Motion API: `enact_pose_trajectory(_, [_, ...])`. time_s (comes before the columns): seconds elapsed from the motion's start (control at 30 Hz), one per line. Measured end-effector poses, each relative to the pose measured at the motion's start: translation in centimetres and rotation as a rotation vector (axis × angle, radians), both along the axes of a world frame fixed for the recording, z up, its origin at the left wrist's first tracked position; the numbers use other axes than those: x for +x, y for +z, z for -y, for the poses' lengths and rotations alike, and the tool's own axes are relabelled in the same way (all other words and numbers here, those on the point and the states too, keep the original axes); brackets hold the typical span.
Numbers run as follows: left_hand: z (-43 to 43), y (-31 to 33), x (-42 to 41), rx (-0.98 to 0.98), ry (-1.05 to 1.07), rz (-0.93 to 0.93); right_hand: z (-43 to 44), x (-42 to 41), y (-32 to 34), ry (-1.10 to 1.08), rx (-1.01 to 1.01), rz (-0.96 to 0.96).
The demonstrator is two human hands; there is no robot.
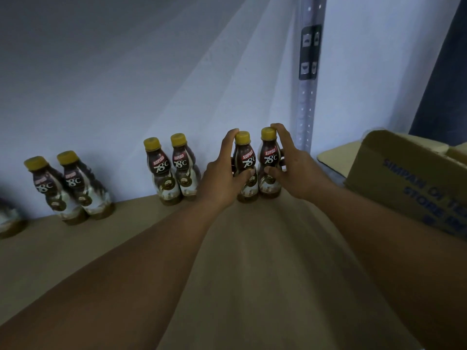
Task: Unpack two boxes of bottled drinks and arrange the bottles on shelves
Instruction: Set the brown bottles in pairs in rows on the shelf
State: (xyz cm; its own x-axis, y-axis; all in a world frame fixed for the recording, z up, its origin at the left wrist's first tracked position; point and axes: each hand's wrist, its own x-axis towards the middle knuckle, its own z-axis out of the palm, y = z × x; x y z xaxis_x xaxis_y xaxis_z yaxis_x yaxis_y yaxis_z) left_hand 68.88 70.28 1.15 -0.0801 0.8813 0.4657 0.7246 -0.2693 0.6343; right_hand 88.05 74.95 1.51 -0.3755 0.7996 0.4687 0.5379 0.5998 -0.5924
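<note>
Two brown Kopiko 78°C bottles with yellow caps stand side by side at the back of the tan shelf (252, 248), against the wall. My left hand (222, 178) is wrapped around the left bottle (246, 160), with its index finger up by the cap. Around the right bottle (270, 157) is my right hand (293, 170), fingertips on its cap. Both bottles stand upright with their bases on the shelf. Further left a second pair of bottles (171, 168) stands by the wall, then a third pair (68, 188).
An open cardboard box (404, 178) with blue print sits on the shelf at the right, close to my right forearm. A perforated metal upright (307, 97) rises behind the held bottles. Part of another bottle (8, 221) shows at the left edge.
</note>
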Motion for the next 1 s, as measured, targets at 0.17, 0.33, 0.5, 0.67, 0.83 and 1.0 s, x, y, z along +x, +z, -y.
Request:
enact_pose_trajectory(0.17, [-1.9,0.1,0.1,0.001,0.028,-0.02,-1.9,-0.3,-0.1,-0.038,0.028,0.02])
enact_pose_trajectory(0.33, [-3.2,0.2,0.1,-0.003,0.027,-0.022,-3.5,-0.2,-0.2,-0.036,0.038,0.013])
enact_pose_trajectory(0.5, [-4.0,0.3,0.2,-0.003,0.017,-0.014,-4.6,-0.3,0.0,-0.067,0.042,0.037])
enact_pose_trajectory(0.67, [-4.6,0.5,0.2,-0.007,0.009,0.0,-5.5,-0.2,-0.1,-0.083,0.049,0.053])
enact_pose_trajectory(0.83, [-4.8,0.5,0.2,-0.007,0.006,-0.004,-5.8,-0.2,-0.3,-0.082,0.043,0.04])
enact_pose_trajectory(1.0, [-4.8,0.4,0.2,-0.008,0.011,-0.014,-5.7,-0.2,-0.2,-0.076,0.048,0.042])
